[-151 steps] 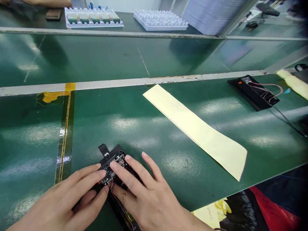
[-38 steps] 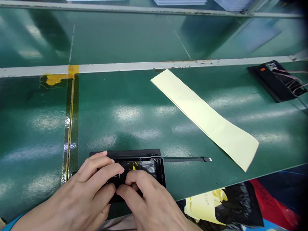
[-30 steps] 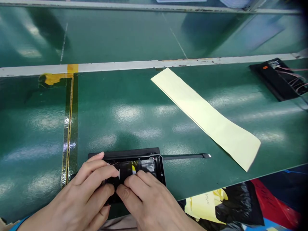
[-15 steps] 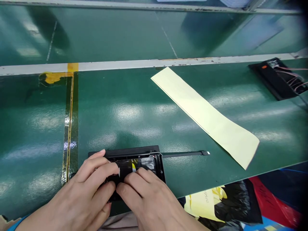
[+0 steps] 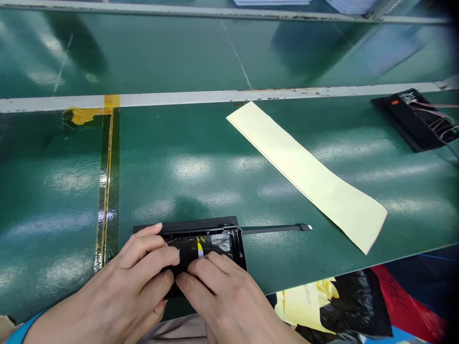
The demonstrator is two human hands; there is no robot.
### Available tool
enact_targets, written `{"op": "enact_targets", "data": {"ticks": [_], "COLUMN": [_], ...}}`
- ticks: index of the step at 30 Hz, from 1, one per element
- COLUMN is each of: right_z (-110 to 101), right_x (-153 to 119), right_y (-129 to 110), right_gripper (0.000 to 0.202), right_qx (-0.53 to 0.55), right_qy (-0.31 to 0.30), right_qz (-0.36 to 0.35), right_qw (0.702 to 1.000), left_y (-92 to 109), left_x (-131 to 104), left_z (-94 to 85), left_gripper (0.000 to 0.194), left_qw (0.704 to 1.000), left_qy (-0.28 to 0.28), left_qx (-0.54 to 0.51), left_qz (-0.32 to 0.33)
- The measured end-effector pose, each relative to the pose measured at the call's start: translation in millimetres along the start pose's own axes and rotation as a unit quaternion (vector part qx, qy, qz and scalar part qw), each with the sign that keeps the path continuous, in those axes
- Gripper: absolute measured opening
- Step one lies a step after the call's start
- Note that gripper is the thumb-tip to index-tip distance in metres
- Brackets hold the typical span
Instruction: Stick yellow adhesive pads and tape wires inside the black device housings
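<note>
A black open casing point(image 5: 239, 255) lies at the bench's near edge, with dark parts, film and a yellow patch inside. From its upper right corner a flat black cable point(image 5: 268, 230) runs right to a small plug. My left hand point(image 5: 132, 277) is closed over the casing's left part, fingers bent and thumb tucked under. Over the lower middle, my right hand point(image 5: 225, 291) presses its bent fingers inside. The two thumbs nearly meet; what lies beneath the fingertips is hidden.
A pale yellow paper strip point(image 5: 308, 172) lies diagonally on the green bench point(image 5: 172, 143). At the far right sits another black case point(image 5: 412, 119) with thin wires. Amber tape point(image 5: 109, 191) crosses the left side. Bags and yellow paper point(image 5: 301, 298) lie below the bench edge.
The view has shifted slightly. Both hands stay on the casing in almost the same pose, with only small finger movement.
</note>
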State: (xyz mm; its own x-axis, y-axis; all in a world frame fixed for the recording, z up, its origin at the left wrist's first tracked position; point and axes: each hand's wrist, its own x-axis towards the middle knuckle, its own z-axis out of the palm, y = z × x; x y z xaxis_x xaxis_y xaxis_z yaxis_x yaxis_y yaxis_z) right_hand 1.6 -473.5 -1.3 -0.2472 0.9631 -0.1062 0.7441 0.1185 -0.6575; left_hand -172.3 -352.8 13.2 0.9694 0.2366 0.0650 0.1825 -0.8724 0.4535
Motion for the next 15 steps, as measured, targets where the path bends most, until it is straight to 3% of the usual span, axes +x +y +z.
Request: {"op": "enact_targets", "data": {"ticks": [4,10,13,15], "right_z": [-9,-44,-64,-73], "right_x": [-9,-25,-17,3], "right_y": [-1,6,2,-7], "right_gripper": [0.034,0.031,0.032,0.030], "right_qx": [0.025,0.067,0.085,0.111], "right_qy": [0.065,0.225,0.285,0.295], "right_qz": [0.023,0.062,0.045,0.009], "right_qw": [0.997,0.970,0.954,0.949], "left_y": [0,-3,-6,-7], "left_x": [0,0,-3,-3], "left_z": [0.1,-0.3,4.3,7.3], "left_gripper": [0.008,0.006,0.003,0.002], "left_qw": [1.000,0.999,0.998,0.998], "left_qy": [0.000,0.017,0.035,0.049], "left_qx": [0.007,-0.029,-0.046,-0.043], "left_qz": [0.014,0.012,0.006,0.010]}}
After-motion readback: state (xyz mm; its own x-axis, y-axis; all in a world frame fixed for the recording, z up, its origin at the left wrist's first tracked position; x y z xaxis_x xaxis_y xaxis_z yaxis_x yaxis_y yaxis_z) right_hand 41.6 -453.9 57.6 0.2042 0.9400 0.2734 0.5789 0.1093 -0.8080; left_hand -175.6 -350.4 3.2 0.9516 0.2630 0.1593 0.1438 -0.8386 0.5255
